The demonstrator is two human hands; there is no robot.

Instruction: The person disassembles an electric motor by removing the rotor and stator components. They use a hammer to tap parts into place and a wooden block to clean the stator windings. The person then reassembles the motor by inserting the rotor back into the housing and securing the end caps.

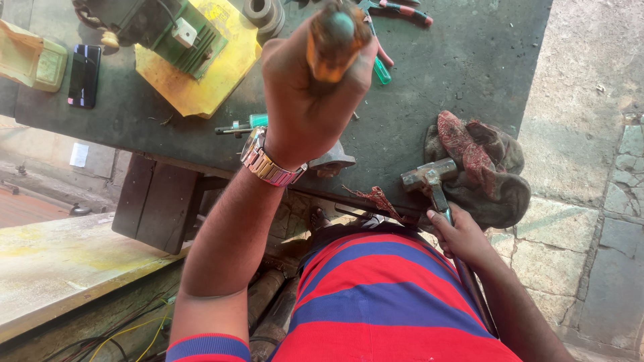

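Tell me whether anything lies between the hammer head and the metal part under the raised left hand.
Nothing solid does. The hammer, gripped by the right hand, rests near the bench edge beside the rag. Between its head and the grey metal part is bare bench top, with only reddish scrap at the edge. The left hand grips a screwdriver handle above.

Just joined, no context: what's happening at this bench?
A person in a striped shirt stands at a dark workbench. The left hand is raised, fist closed on an orange tool handle. The right hand holds a hammer by its shaft, its head by a rag at the bench edge.
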